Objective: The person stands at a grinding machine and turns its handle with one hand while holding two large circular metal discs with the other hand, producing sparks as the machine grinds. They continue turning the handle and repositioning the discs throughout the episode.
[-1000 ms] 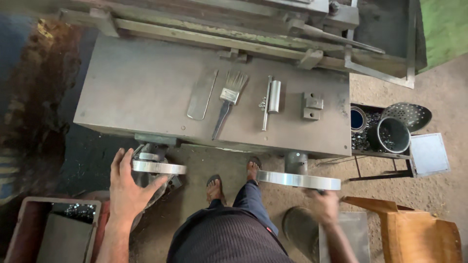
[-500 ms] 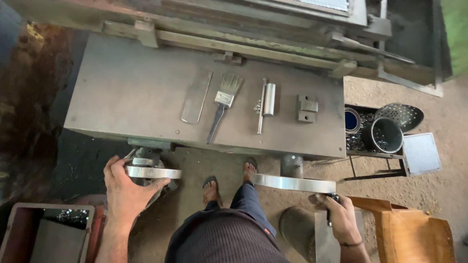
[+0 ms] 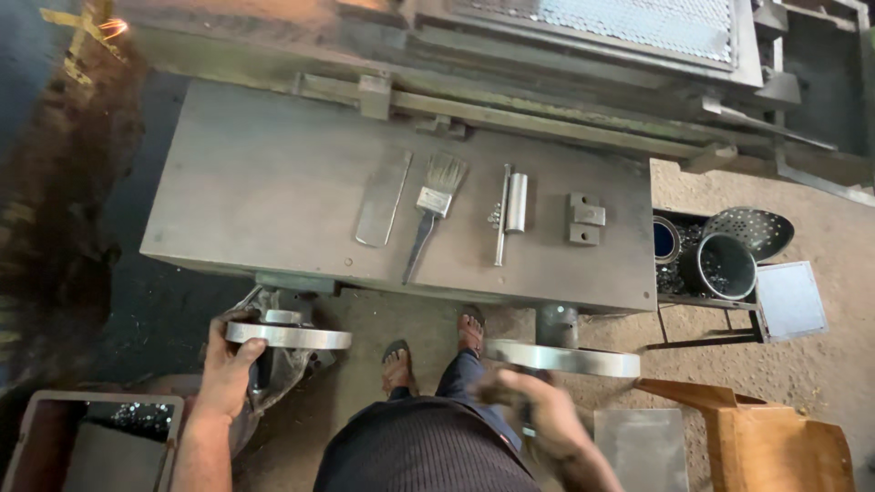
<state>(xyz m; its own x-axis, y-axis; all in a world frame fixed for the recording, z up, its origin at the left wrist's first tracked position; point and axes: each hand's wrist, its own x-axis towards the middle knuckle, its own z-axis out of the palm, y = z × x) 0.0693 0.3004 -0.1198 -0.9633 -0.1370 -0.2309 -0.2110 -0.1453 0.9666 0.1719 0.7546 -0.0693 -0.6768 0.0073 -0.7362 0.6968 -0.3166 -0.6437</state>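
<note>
A dark round bucket (image 3: 726, 265) stands at the right of the machine on a low frame, with a smaller blue-lined can (image 3: 666, 239) just beside it and a perforated metal bowl (image 3: 752, 229) tilted behind; small dark shiny bits lie around them, but what sits inside the bucket cannot be told. At lower left an open rusty box (image 3: 91, 437) holds glittering metal shavings in its far end.

The machine's flat steel table (image 3: 264, 191) is dull grey and smooth. On it lie a flat metal strip (image 3: 383, 198), a paintbrush (image 3: 436, 202) with pale bristles, a thin rod with a short cylinder (image 3: 515, 203) and a small notched block (image 3: 586, 219).

Below the table's front edge sit two bright, polished handwheels. The left hand (image 3: 228, 360) is curled closed around the rim of the left handwheel (image 3: 288, 336), fingers over the top. The right hand (image 3: 529, 410) is blurred just beneath the right handwheel (image 3: 561, 358); it seems closed on a dark handle, though that cannot be told for sure. A wooden stool (image 3: 775, 442) stands at lower right.
</note>
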